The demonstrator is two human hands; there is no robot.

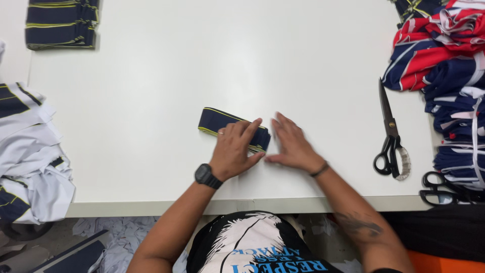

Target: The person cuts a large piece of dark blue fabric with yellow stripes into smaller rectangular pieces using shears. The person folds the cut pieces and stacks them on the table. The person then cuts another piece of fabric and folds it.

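A folded navy fabric band with yellow edge stripes (pixel 216 120) lies on the white table (pixel 202 60), slanting down to the right. My left hand (pixel 235 148), with a black watch on the wrist, presses flat on the band's right end. My right hand (pixel 292 144) lies flat on the table just right of the band, fingers spread, its thumb near the band's end. Neither hand grips anything.
A stack of similar navy bands (pixel 61 24) sits at the far left corner. White and navy fabric pieces (pixel 30 151) pile at the left edge. Red, white and navy fabric (pixel 444 55) heaps at right, with large black scissors (pixel 391 136) and a second pair (pixel 444 189) beside it.
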